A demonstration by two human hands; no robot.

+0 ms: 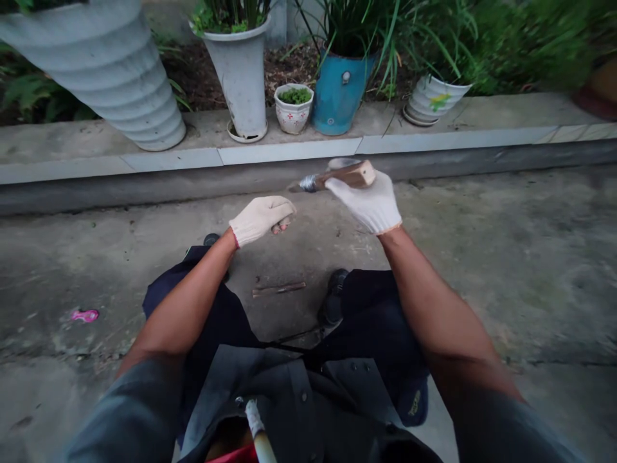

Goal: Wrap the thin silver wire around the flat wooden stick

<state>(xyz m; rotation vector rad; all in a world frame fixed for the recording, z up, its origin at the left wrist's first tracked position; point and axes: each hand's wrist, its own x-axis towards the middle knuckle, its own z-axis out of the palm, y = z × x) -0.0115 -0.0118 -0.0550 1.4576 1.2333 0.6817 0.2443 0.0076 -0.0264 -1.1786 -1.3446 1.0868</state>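
Observation:
My right hand [369, 196], in a white knit glove, is closed around a wooden-handled tool [349, 175]. Its thick brown handle has a hole at the pale butt end, which points right. A silvery band circles its neck, and a short, dull tip points left; the exact kind is unclear. Left of the tip and slightly lower, my left hand [263, 217] wears a similar glove, its fingers curled inward. Whatever those fingers hold, if anything, cannot be made out. On the concrete between my feet lies a thin brown stick [278, 289], apart from both hands.
Ahead, a low concrete ledge [202, 138] carries a tall grey pot [238, 80], a small white pot [293, 119], a blue pot [343, 90] and a tilted white pot [434, 99]. A pink object [85, 316] lies at left. A cigarette [259, 427] shows below.

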